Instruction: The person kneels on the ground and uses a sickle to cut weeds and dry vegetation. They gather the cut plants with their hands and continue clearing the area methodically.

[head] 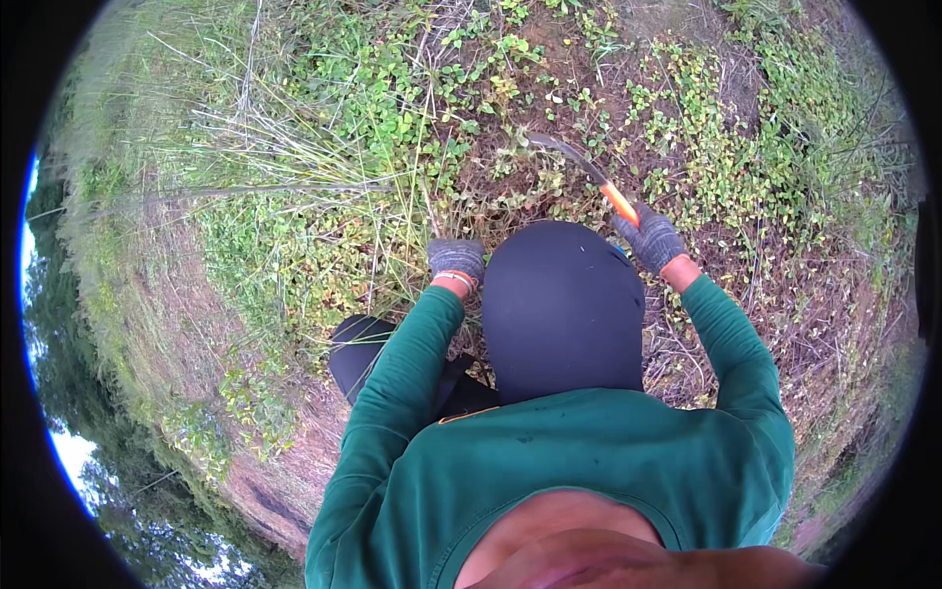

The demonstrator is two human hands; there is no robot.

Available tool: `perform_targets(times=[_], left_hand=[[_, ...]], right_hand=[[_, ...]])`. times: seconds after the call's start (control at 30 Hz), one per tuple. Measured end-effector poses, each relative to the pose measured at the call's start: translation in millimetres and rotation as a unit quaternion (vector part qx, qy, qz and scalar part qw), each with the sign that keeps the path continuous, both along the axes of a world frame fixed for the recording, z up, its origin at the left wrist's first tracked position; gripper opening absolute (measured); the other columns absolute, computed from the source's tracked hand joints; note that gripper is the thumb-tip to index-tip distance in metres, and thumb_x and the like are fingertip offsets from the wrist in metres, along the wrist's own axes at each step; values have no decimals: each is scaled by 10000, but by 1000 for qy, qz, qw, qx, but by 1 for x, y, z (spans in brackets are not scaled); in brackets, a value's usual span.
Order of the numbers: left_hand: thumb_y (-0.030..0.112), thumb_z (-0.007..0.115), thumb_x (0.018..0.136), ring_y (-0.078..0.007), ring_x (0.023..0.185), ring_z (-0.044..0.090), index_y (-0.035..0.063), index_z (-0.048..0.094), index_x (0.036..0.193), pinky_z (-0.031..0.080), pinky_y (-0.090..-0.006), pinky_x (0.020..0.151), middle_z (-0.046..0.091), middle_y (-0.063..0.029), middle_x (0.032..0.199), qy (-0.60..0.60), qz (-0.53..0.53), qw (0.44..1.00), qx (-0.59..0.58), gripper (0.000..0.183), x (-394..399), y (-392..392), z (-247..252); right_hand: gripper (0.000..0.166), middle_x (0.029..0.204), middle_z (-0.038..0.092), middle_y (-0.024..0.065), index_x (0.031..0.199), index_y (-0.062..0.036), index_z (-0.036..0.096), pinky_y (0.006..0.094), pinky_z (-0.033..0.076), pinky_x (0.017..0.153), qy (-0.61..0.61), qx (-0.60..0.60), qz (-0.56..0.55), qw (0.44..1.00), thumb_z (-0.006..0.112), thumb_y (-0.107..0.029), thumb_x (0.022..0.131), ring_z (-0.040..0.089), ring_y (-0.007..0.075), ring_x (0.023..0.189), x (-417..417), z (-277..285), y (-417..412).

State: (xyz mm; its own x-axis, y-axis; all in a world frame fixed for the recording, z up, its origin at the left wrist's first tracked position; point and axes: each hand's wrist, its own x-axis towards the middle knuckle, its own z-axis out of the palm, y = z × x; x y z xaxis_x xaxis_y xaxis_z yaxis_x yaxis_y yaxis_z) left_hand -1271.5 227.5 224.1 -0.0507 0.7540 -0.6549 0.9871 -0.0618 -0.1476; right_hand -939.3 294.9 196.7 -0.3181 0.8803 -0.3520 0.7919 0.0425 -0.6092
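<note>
My right hand (651,239), in a grey knit glove, grips the orange handle (620,204) of a sickle. Its dark curved blade (570,153) reaches up and left over low leafy plants (541,177), with the tip among their leaves. To the left of my raised knee (563,309), my gloved left hand (456,259) is closed low among the weeds. A thin brown plant stem (428,202) rises from its upper edge, and the fingers are mostly hidden beneath the hand.
Tall grass stalks (294,154) lean across the left side. Green ground cover (684,110) spreads over brown soil ahead and to the right. My other dark-clad knee (359,350) is at lower left. Trees (59,294) stand at the far left rim.
</note>
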Motion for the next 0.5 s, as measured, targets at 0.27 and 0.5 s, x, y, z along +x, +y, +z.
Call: perform_targets(times=[0.27, 0.5], left_hand=[[220, 538, 809, -263, 965, 638, 162, 677, 1014, 435, -459, 816, 669, -94, 1025, 49, 28, 998, -37, 255, -11, -14, 28], [325, 578, 804, -287, 1067, 589, 159, 610, 1139, 417, -466, 905, 624, -120, 1130, 74, 88, 985, -126, 376, -39, -83, 6]], right_hand=[[480, 865, 634, 220, 1000, -29, 586, 462, 474, 710, 70, -57, 55, 994, 566, -479, 835, 609, 396, 803, -81, -35, 29], [514, 860, 644, 172, 1110, -25, 579, 372, 472, 710, -32, -191, 24, 981, 594, -454, 828, 622, 280, 764, 47, 21, -31]])
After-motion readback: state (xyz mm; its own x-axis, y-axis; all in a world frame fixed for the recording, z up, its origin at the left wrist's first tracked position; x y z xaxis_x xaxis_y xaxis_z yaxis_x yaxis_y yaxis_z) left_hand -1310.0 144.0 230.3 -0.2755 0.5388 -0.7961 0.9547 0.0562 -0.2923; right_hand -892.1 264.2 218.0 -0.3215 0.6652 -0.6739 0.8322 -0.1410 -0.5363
